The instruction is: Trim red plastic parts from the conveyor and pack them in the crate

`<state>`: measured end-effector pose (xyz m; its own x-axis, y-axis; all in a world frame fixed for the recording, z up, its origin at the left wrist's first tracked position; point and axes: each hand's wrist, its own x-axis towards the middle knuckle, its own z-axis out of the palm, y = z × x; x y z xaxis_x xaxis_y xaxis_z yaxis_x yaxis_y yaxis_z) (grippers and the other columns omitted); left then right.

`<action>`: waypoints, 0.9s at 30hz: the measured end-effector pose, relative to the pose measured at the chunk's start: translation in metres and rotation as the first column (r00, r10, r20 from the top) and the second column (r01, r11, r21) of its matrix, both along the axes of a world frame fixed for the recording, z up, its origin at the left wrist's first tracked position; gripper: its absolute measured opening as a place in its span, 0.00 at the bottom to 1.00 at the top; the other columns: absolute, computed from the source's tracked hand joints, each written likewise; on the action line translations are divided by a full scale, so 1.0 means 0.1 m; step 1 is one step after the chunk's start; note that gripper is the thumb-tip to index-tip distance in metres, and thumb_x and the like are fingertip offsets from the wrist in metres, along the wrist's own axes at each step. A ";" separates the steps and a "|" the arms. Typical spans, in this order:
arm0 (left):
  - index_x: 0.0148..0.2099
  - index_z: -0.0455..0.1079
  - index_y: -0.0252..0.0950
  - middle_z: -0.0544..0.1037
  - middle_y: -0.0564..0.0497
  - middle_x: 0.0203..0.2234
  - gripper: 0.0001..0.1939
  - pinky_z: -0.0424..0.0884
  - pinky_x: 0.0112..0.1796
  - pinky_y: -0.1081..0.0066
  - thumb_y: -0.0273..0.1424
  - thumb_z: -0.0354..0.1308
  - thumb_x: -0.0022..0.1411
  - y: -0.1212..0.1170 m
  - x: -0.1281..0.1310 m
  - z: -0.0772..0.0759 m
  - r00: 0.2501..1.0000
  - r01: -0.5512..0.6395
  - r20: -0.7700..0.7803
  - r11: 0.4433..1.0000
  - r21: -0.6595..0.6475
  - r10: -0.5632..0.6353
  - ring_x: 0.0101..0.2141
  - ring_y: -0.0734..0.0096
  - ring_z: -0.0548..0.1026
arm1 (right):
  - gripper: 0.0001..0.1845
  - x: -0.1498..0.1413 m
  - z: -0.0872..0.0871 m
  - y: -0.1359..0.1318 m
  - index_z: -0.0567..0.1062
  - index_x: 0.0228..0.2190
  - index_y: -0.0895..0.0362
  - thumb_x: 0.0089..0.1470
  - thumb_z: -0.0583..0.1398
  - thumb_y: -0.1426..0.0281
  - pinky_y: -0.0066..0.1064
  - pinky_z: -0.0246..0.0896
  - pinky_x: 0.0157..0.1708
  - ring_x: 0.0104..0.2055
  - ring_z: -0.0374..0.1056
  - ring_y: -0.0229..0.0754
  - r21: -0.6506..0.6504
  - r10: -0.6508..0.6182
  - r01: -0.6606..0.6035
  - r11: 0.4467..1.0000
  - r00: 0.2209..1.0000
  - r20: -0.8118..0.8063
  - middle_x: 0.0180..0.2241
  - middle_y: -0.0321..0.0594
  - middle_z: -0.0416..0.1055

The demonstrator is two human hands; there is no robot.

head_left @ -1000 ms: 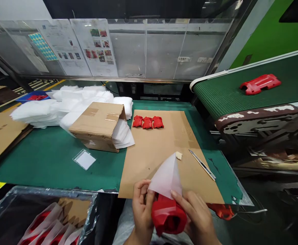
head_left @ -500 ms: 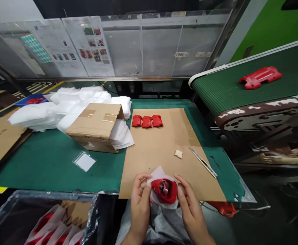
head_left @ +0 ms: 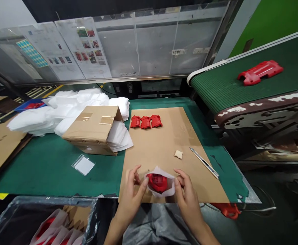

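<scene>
A white foam bag (head_left: 169, 191) is between my hands near the front of the cardboard sheet, its mouth spread towards me. Inside it lies a red plastic shell (head_left: 158, 182), seen through the opening. My left hand (head_left: 131, 194) has the bag's left edge at its thumb, with the index finger raised and the other fingers partly hidden. On the opposite side, my right hand (head_left: 187, 196) pinches the bag's right edge between thumb and fingers. A small beige packet (head_left: 178, 154) and a utility knife (head_left: 204, 163) lie beyond my right hand.
Three red parts (head_left: 146, 122) sit in a row on the cardboard sheet (head_left: 161, 146). A cardboard box (head_left: 90, 124) of foam bags stands left, before white foam stacks (head_left: 43, 117). At lower left is a lined bin (head_left: 18, 207) holding wrapped parts. A conveyor (head_left: 215, 88) carries another red shell (head_left: 260, 72).
The red shell sits deeper in the foam bag, and the bag's mouth is wider around it. Both hands have shifted slightly; the left index finger has lifted off the bag.
</scene>
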<state>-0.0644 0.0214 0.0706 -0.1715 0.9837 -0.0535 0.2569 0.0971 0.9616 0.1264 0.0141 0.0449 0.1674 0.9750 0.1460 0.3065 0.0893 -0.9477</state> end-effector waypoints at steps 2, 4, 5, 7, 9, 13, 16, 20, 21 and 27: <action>0.62 0.62 0.39 0.67 0.39 0.53 0.48 0.64 0.56 0.54 0.45 0.73 0.41 0.05 0.00 -0.05 0.990 0.113 -0.085 0.994 0.011 -0.112 0.55 0.50 0.68 | 0.20 -0.04 0.04 0.02 0.67 0.49 0.58 0.64 0.51 0.58 0.26 0.60 0.26 0.24 0.62 0.37 -0.071 -0.018 0.010 0.997 0.993 -0.116 0.22 0.30 0.63; 0.66 0.56 0.39 0.56 0.35 0.64 0.59 0.55 0.62 0.48 0.40 0.77 0.32 0.08 0.05 -0.10 0.956 0.281 -0.080 0.959 -0.027 -0.283 0.65 0.42 0.55 | 0.21 -0.09 0.08 0.04 0.67 0.48 0.57 0.62 0.52 0.55 0.27 0.60 0.27 0.24 0.62 0.37 -0.133 -0.031 -0.005 0.991 0.963 -0.269 0.23 0.31 0.64; 0.66 0.56 0.39 0.55 0.36 0.66 0.57 0.54 0.63 0.48 0.38 0.77 0.35 0.09 0.10 -0.12 0.933 0.354 -0.051 0.934 -0.036 -0.356 0.66 0.44 0.53 | 0.21 -0.11 0.09 0.05 0.67 0.48 0.56 0.62 0.53 0.54 0.27 0.59 0.26 0.24 0.62 0.38 -0.160 -0.030 -0.028 0.987 0.937 -0.349 0.23 0.31 0.66; 0.64 0.59 0.40 0.62 0.38 0.63 0.44 0.58 0.62 0.51 0.35 0.71 0.47 0.07 0.20 -0.13 0.904 0.428 0.019 0.904 -0.007 -0.428 0.64 0.51 0.59 | 0.22 -0.12 0.09 0.03 0.66 0.47 0.55 0.60 0.55 0.53 0.27 0.60 0.24 0.23 0.64 0.38 -0.221 -0.035 -0.083 0.972 0.875 -0.483 0.25 0.33 0.69; 0.61 0.63 0.39 0.69 0.39 0.59 0.35 0.62 0.60 0.54 0.32 0.68 0.52 -0.01 0.26 -0.10 0.909 0.409 0.065 0.911 0.050 -0.412 0.60 0.55 0.67 | 0.22 -0.10 0.05 -0.04 0.66 0.46 0.54 0.58 0.58 0.52 0.27 0.61 0.24 0.23 0.66 0.39 -0.269 -0.035 -0.142 0.953 0.827 -0.561 0.26 0.33 0.72; 0.61 0.67 0.40 0.72 0.39 0.57 0.42 0.62 0.61 0.56 0.31 0.74 0.42 -0.32 0.23 0.07 0.943 0.316 0.076 0.944 0.093 -0.323 0.59 0.52 0.68 | 0.20 -0.04 -0.07 -0.27 0.64 0.45 0.52 0.57 0.59 0.54 0.28 0.62 0.24 0.25 0.70 0.40 -0.276 0.050 -0.255 0.927 0.811 -0.583 0.28 0.36 0.75; 0.61 0.67 0.42 0.75 0.41 0.54 0.42 0.69 0.56 0.59 0.29 0.73 0.42 -0.62 0.09 0.24 0.958 0.270 0.096 0.962 0.033 -0.272 0.54 0.53 0.74 | 0.15 -0.09 -0.05 -0.44 0.64 0.44 0.51 0.60 0.57 0.56 0.27 0.58 0.22 0.22 0.67 0.38 -0.256 0.212 -0.396 0.882 0.817 -0.536 0.30 0.38 0.74; 0.57 0.72 0.45 0.80 0.46 0.47 0.39 0.74 0.49 0.62 0.22 0.71 0.40 -1.00 -0.29 0.57 0.993 0.047 0.112 0.991 -0.124 -0.033 0.44 0.57 0.80 | 0.13 -0.25 0.01 -0.43 0.64 0.46 0.50 0.62 0.54 0.58 0.26 0.55 0.22 0.19 0.57 0.35 -0.191 0.350 -0.517 0.834 0.764 -0.542 0.19 0.27 0.62; 0.55 0.73 0.44 0.81 0.45 0.45 0.39 0.74 0.49 0.62 0.22 0.71 0.37 -1.08 -0.44 0.66 0.992 -0.074 0.087 0.985 -0.159 0.089 0.43 0.56 0.80 | 0.14 -0.28 0.00 -0.37 0.64 0.46 0.51 0.62 0.55 0.58 0.26 0.55 0.23 0.20 0.57 0.35 -0.179 0.341 -0.493 0.852 0.781 -0.524 0.18 0.26 0.61; 0.55 0.72 0.41 0.79 0.47 0.47 0.39 0.69 0.54 0.55 0.35 0.73 0.36 -1.40 -1.70 0.70 0.663 -0.698 -0.438 0.712 -0.070 0.607 0.49 0.52 0.76 | 0.19 -0.30 -0.39 0.08 0.66 0.44 0.56 0.56 0.61 0.58 0.26 0.54 0.24 0.21 0.57 0.33 -0.198 0.189 -0.263 0.944 0.925 -0.330 0.21 0.26 0.62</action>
